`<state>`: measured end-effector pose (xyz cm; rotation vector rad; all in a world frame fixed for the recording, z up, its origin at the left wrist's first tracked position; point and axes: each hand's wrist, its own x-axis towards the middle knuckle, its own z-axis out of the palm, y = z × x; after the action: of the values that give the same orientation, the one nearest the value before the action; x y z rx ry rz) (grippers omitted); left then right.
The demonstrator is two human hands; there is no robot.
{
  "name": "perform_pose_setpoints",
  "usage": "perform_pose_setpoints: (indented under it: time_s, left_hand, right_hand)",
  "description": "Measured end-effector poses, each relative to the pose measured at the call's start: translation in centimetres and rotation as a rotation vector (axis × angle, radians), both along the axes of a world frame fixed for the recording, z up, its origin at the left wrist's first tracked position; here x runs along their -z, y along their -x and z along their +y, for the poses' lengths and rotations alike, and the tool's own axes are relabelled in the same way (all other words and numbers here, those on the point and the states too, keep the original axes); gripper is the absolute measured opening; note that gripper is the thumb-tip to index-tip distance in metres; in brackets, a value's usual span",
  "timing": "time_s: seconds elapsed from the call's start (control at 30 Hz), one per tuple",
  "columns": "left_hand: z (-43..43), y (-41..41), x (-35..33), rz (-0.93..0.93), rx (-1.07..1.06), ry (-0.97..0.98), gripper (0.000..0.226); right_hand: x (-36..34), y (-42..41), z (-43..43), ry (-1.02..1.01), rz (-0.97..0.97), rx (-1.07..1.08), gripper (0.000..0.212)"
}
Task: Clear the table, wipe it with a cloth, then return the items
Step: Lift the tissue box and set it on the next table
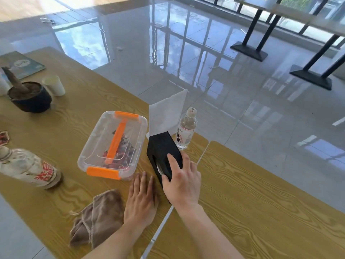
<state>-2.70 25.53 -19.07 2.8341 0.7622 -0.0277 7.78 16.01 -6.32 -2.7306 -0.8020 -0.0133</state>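
Observation:
My right hand [182, 182] grips a black tissue box [160, 148] tilted on the wooden table [61, 128], with a white tissue [166, 114] sticking up from its far end. My left hand [141, 199] lies flat on the tabletop beside the box, fingers straight. A brown cloth [97, 215] lies crumpled just left of that hand. A clear plastic box with orange clips [112, 144] sits left of the tissue box. A small water bottle [186, 128] stands right behind the tissue box.
A dirty bottle [28, 168] lies on its side at the left. Farther back are a dark pot with soil [29, 97], a white paper cup [54, 85] and a booklet [20, 64]. A second wooden table [261, 202] adjoins on the right. Glossy floor lies beyond.

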Motion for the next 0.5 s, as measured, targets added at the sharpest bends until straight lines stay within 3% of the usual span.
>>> perform_pose_setpoints:
  time_s: [0.27,0.5]
  left_hand:
    - [0.2,0.0,-1.2,-0.002,0.009,0.049,0.066]
    - [0.3,1.2,-5.4,-0.054,0.025,0.148,0.065]
  right_hand:
    - [-0.8,0.2,-0.6,0.024,0.156,-0.020,0.093]
    - [-2.2,1.1,-1.7,0.023,0.137,-0.048,0.094]
